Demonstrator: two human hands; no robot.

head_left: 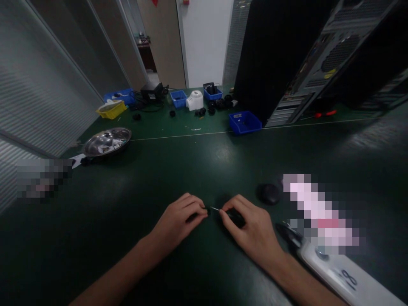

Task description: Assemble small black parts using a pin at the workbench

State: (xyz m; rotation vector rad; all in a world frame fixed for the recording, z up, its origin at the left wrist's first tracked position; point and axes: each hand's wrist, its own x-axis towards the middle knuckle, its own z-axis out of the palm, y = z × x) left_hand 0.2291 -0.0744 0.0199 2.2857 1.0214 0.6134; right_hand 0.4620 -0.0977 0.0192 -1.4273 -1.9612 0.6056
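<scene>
Over the green table my left hand [180,216] pinches a small dark part [208,210] between thumb and fingers; its exact kind is too small to make out. My right hand [255,225] is closed around a thin metal-tipped tool [214,208] with a dark handle. The tool's tip points left, close to the dark part; whether they touch I cannot tell. A round dark object [270,194] lies just right of my right hand.
On the right lies a white device [347,274] with a dark end, beside a blurred-out patch. Farther back stand a blue bin [245,123], a metal bowl [123,135] with scraps, a yellow tray [113,110], a white vented housing [195,101] and a large black computer case [280,51].
</scene>
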